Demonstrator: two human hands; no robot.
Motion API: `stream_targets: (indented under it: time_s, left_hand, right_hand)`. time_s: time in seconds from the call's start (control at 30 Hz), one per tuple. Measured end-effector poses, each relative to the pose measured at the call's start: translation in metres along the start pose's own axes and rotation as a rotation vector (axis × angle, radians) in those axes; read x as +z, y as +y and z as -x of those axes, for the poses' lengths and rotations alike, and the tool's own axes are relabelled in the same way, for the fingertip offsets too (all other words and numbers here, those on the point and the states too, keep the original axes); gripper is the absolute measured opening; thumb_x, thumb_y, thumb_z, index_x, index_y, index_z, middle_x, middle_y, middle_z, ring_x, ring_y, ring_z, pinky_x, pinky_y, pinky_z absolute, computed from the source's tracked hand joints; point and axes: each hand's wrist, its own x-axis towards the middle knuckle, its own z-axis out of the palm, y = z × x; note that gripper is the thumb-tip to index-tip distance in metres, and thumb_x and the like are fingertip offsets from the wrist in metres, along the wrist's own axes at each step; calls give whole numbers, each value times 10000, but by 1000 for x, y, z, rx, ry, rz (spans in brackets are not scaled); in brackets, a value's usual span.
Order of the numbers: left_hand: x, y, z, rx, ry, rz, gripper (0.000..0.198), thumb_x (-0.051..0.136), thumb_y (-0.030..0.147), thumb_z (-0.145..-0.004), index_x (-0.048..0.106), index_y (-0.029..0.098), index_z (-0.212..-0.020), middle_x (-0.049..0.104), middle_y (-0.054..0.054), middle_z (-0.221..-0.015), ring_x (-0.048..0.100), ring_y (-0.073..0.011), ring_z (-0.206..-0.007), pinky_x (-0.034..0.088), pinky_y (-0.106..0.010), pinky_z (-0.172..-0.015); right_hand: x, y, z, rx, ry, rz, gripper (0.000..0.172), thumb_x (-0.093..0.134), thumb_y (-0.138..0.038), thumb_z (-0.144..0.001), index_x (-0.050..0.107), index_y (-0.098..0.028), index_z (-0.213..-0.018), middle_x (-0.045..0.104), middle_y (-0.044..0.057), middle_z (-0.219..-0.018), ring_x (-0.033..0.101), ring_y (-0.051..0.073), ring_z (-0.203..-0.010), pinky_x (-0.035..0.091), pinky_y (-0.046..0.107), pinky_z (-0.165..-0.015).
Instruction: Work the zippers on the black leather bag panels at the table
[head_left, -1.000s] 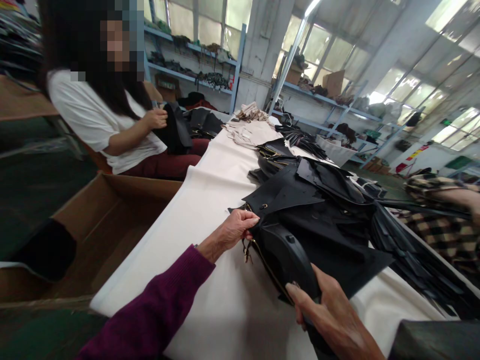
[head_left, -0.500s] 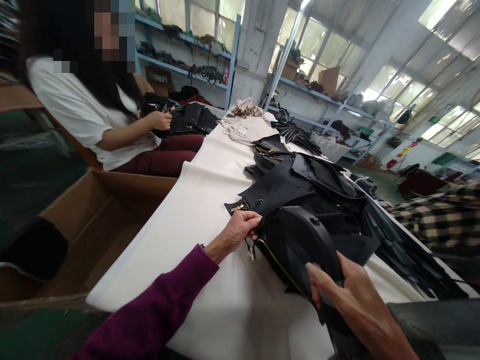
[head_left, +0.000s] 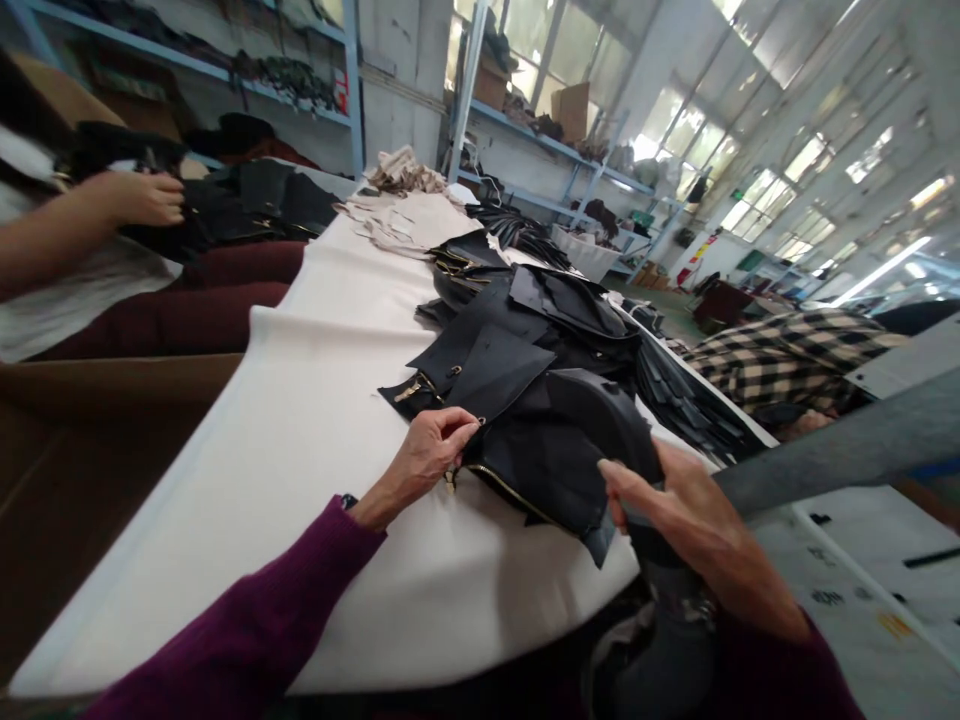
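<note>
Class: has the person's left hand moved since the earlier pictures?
No. The left hand stays pinching the black zipped leather piece, just beside the brass zip end on the pile.

The black piece (head_left: 555,450), pinched in your left hand (head_left: 424,460) and gripped in your right hand (head_left: 675,510), looks like leather or an imitation of it. It is smooth and mostly matt, with a faint sheen along its curve. Its zip (head_left: 502,482) is shiny gold-coloured metal. Your table (head_left: 315,420) wears a smooth, matt cream cloth. Your sleeve (head_left: 247,630) is a soft purple knit. The box (head_left: 112,400) on your left is dull brown cardboard. The far pieces (head_left: 409,215) are beige cloth.
</note>
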Motion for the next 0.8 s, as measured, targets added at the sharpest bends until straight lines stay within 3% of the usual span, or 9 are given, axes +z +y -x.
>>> stream_targets:
  time_s: [0.1,0.2,0.27,0.33,0.4,0.57,0.8]
  left_hand:
    - [16,4,24,101,115,-197,95,592,257,-753,648,181,-764,590,-14,-715,524,-116,-619,415,-206,-578]
    - [50,5,64,-30,209,-93,113,590,300,-764,615,190,-762,589,-16,-705,549,-129,-645,454,-225,-634]
    - [80,0,89,-279,52,154,212,575,376,-772,592,171,-721,596,-26,-654,582,-145,-601,490,-246,-591]
    - [110,-8,106,-525,-125,395,301,577,440,-762,598,142,-736,642,-71,-729,636,-184,-658,528,-282,-608]
    - [132,-16,110,-676,-167,533,379,583,486,-750,605,109,-777,666,-124,-828,661,-213,-707,545,-310,-634]
    - [152,-17,92,-724,1,627,461,583,530,-738,584,69,-760,676,-166,-783,656,-198,-596,533,-289,-551]
    - [168,-22,89,-705,177,728,404,655,484,-681,543,97,-653,616,-49,-570,530,-87,-402,381,-171,-390]
  right_hand:
    - [-25,23,39,100,35,82,365,472,-444,-851,467,-230,-556,515,-36,-540,503,146,-515,385,255,-503]
    - [-32,49,83,235,-23,142,364,453,-500,-838,482,-237,-587,547,-26,-575,553,173,-565,426,267,-539]
    - [-27,66,107,342,-64,117,338,458,-510,-827,500,-243,-625,573,-20,-596,585,185,-579,457,267,-543]
    - [-18,79,125,412,-74,90,328,469,-501,-824,502,-245,-622,581,-16,-597,597,191,-595,470,260,-549]
    - [-8,91,137,433,-94,50,320,469,-486,-835,504,-243,-629,576,-17,-581,591,189,-583,472,256,-548]
    - [12,110,137,441,-165,-105,240,481,-450,-854,527,-226,-779,561,-37,-540,576,168,-497,461,241,-476]
    - [24,113,98,345,-212,-138,178,501,-368,-861,493,-198,-808,524,-65,-561,574,135,-493,448,216,-476]
